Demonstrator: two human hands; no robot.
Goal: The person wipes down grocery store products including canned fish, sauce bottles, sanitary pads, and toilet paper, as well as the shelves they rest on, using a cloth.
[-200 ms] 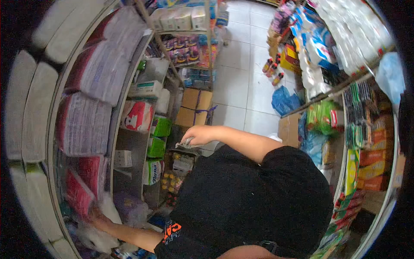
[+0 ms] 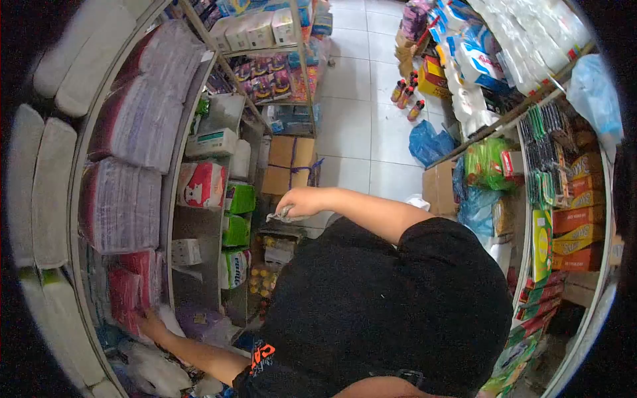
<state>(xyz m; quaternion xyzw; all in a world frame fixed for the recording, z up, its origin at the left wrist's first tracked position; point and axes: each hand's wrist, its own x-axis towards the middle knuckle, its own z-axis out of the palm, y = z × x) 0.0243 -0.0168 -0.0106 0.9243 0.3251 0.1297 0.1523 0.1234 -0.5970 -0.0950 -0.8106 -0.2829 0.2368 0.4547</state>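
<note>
1. Between packed shop shelves, our left hand (image 2: 152, 325) reaches into the plastic-wrapped pink packets (image 2: 129, 292) on the left-side rack (image 2: 168, 265). We see fingers against their lower end but cannot tell whether they pinch or merely touch; a shallow hold could let a slick wrapper slip.

2. We see the tall stack of clear-wrapped packs (image 2: 123, 205) just above; a hard tug on the pink packets could unsettle it, if its weight bears on them.

3. Our right hand (image 2: 298, 202) pinches a crumpled greyish cloth (image 2: 279, 216) near the cardboard box (image 2: 290, 162). Its loose end could snag a carton edge or brush the yellow-topped containers (image 2: 262, 280) below.

4. Loose, pale plastic wrapping (image 2: 156, 368) lies beneath our left forearm, where a low sweep could catch it and drag it out.
</note>
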